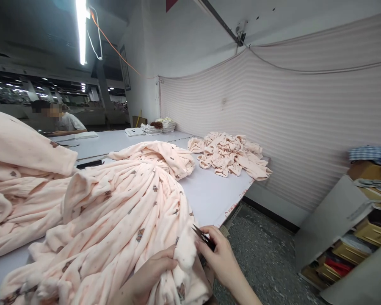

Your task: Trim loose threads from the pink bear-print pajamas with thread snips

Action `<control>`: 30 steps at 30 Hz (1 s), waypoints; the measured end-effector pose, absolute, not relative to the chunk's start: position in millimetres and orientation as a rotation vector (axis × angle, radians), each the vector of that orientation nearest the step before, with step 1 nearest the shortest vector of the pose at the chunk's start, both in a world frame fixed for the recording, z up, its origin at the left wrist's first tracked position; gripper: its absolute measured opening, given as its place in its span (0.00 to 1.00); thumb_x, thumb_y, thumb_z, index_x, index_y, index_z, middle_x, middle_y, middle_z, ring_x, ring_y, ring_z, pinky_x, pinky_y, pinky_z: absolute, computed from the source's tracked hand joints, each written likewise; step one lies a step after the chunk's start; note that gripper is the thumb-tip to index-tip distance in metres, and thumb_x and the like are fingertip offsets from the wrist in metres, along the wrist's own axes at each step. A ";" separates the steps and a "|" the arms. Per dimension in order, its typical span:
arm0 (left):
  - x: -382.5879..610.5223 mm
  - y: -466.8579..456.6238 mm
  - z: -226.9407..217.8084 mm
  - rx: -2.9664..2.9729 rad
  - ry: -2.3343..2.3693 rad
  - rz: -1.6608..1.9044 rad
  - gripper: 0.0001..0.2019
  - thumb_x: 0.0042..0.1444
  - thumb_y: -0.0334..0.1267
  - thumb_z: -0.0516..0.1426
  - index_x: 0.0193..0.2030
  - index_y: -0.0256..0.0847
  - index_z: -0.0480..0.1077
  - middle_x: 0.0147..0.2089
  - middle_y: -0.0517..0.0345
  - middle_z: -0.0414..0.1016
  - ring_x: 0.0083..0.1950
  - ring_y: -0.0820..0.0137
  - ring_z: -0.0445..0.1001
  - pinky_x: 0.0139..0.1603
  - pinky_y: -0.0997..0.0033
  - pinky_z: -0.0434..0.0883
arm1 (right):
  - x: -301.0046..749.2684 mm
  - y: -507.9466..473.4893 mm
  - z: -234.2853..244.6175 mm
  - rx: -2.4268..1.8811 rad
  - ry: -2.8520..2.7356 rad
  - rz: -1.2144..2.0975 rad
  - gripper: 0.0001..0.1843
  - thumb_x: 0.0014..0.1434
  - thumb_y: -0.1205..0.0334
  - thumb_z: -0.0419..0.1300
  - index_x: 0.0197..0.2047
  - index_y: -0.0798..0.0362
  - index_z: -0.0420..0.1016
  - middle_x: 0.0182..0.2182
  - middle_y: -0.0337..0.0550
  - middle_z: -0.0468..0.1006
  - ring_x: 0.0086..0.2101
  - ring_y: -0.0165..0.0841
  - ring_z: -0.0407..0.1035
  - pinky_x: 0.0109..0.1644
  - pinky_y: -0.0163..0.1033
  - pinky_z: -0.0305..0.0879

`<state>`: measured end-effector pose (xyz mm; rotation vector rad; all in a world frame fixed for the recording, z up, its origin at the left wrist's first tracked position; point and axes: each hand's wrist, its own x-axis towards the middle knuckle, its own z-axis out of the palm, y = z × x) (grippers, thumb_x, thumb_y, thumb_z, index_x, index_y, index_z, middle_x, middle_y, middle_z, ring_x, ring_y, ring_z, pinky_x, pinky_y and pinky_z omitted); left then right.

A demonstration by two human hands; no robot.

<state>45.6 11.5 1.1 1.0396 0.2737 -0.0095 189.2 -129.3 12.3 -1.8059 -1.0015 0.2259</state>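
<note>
A pale pink plush garment [120, 216] with small brown printed figures is spread in folds over the front of the table, and one end hangs at the near edge. My left hand [158, 264] is closed on a fold of it, the thumb pressing the fluffy edge. Just to the right, my right hand [217, 252] is wrapped round small dark thread snips [203, 238]. Their two pointed blades stand slightly apart, aimed up and left, close beside the cloth. Whether the right fingertips also touch the cloth, I cannot tell.
More pink plush cloth [22, 169] lies at left, and a heap of small pink pieces [231, 154] sits at the table's [209, 199] far right corner. A dark, flat object [90, 164] lies behind the garment. A person [68, 120] sits at far left. Shelves [343, 237] stand at right.
</note>
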 end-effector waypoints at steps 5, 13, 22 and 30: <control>38.8 20.3 -8.0 0.979 0.262 0.008 0.13 0.50 0.29 0.55 0.43 0.34 0.75 0.34 0.54 0.79 0.39 0.66 0.75 0.43 0.68 0.67 | 167.1 -146.6 15.4 -2.068 -1.290 0.064 0.13 0.60 0.60 0.55 0.48 0.46 0.72 0.41 0.40 0.75 0.37 0.34 0.72 0.41 0.36 0.65; 36.3 15.8 2.6 0.962 0.247 0.025 0.14 0.48 0.30 0.58 0.44 0.36 0.75 0.33 0.55 0.79 0.38 0.65 0.75 0.44 0.67 0.67 | 156.1 -140.7 18.2 -2.157 -1.431 -0.068 0.12 0.60 0.61 0.56 0.45 0.41 0.75 0.41 0.36 0.78 0.35 0.33 0.74 0.38 0.34 0.67; 36.7 13.0 6.4 1.046 0.209 0.021 0.17 0.48 0.29 0.56 0.47 0.39 0.74 0.37 0.57 0.79 0.45 0.63 0.75 0.51 0.63 0.65 | 152.7 -137.7 16.2 -2.047 -1.357 0.002 0.11 0.60 0.59 0.56 0.45 0.44 0.74 0.39 0.39 0.77 0.37 0.33 0.74 0.41 0.32 0.67; -5.2 22.2 -3.1 1.319 0.604 0.225 0.06 0.53 0.33 0.58 0.38 0.39 0.74 0.38 0.58 0.77 0.44 0.62 0.74 0.48 0.58 0.70 | 157.4 -104.9 -11.6 -1.728 -1.056 0.341 0.14 0.63 0.54 0.53 0.29 0.51 0.70 0.23 0.35 0.70 0.28 0.29 0.66 0.33 0.30 0.60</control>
